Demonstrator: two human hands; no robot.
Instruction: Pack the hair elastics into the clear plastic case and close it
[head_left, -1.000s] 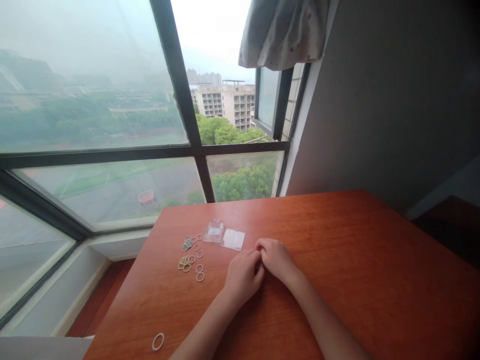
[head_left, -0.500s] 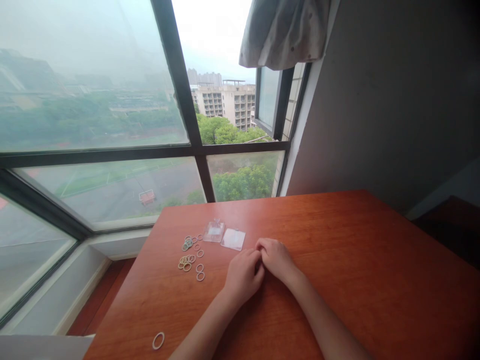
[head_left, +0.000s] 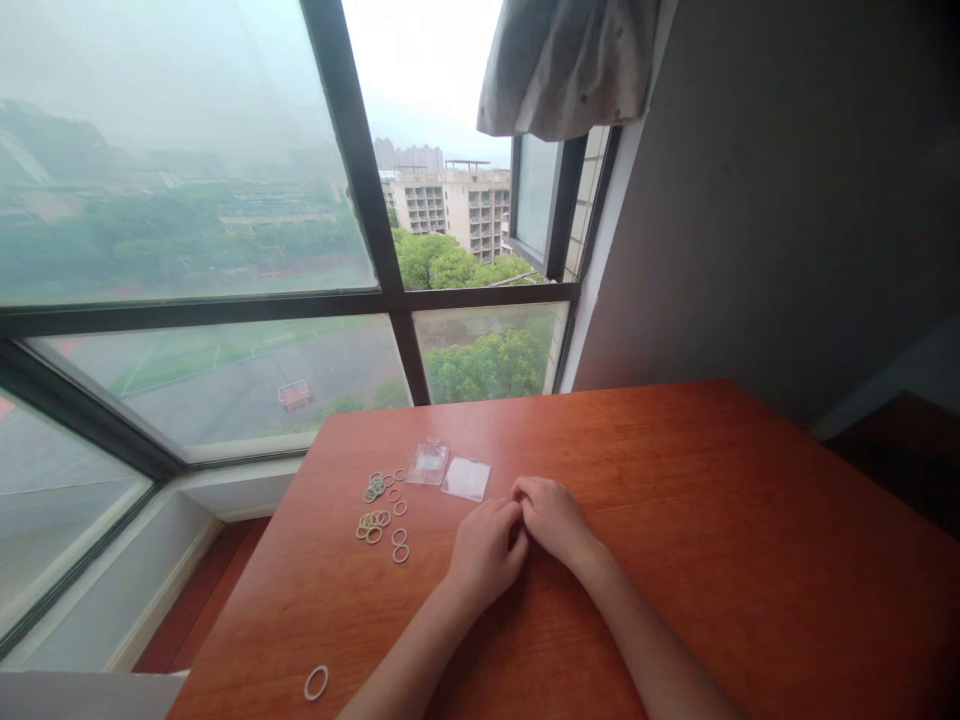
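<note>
Probably slick and stiff, the clear square plastic piece suits edge-pinching, eleven o'clock from the left hand, curled like the right hand, any contents unclear.

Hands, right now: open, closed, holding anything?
Left hand: fingers curled, touching the right; grip can't be told.
Right hand: fingers bent, meeting the left; grip can't be told.

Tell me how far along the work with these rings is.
Looks done: greenish rings and yellowish rings lie in two clusters near the clear box. In hand: the left hand and right hand meet; whether they hold anything is hidden. Perhaps left: the lone pale ring lies well apart, and others sit loosely beside the clusters.
</note>
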